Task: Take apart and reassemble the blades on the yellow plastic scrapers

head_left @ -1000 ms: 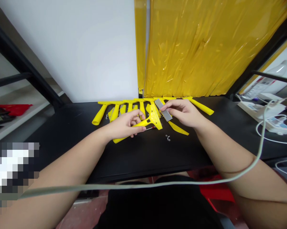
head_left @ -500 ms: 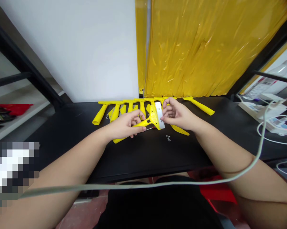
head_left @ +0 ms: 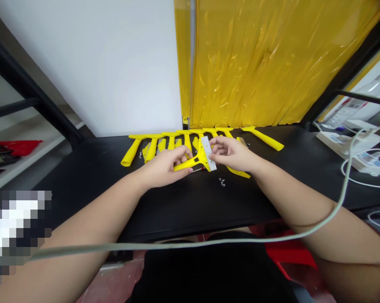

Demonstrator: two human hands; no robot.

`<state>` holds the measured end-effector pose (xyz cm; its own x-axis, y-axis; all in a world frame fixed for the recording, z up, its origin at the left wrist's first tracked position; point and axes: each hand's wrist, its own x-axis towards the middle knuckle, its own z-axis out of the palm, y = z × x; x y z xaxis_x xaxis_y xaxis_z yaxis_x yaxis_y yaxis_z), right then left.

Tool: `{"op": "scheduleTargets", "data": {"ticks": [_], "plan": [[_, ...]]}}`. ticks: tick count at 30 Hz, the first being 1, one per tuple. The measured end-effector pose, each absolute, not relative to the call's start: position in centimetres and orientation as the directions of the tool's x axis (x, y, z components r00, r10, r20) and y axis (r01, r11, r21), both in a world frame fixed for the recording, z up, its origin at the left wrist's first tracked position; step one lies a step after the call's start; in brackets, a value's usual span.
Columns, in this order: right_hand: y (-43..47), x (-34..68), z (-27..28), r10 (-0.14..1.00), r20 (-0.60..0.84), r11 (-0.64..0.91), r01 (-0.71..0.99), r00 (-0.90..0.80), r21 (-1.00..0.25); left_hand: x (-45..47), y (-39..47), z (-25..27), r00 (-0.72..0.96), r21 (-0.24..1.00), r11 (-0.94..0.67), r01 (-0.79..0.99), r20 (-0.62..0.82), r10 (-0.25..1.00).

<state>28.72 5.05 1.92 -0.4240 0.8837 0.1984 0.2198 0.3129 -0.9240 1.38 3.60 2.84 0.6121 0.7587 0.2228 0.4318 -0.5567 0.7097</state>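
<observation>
My left hand (head_left: 164, 167) is closed around the handle of a yellow scraper (head_left: 203, 159), whose wide head points right. Along the head's outer edge lies a flat silver blade (head_left: 210, 152) with small holes. The thumb and fingers of my right hand (head_left: 232, 154) pinch this blade at its right side. Several small nuts or screws (head_left: 221, 182) lie on the black table just below. A thin rod with a red part (head_left: 198, 169) shows partly beneath the scraper.
More yellow scraper handles (head_left: 132, 151) line the table's back edge, one set apart at the right (head_left: 267, 139). Yellow plates (head_left: 240, 173) lie among them. White power strips (head_left: 354, 153) and a clear bottle (head_left: 354, 105) stand right. A pale cable (head_left: 208, 243) crosses in front.
My right hand's fingers have come down a little and sit closer on the blade. The scraper has shifted slightly left, its handle end now hidden by my left hand.
</observation>
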Motion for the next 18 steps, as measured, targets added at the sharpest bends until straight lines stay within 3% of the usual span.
{"op": "scheduleTargets", "data": {"ticks": [18], "plan": [[4.6, 27.4, 1.8, 0.864, 0.171, 0.305, 0.222, -0.473, -0.926, 1.4, 2.3, 3.9, 0.728, 0.215, -0.761, 0.612, 0.223, 0.649]]}}
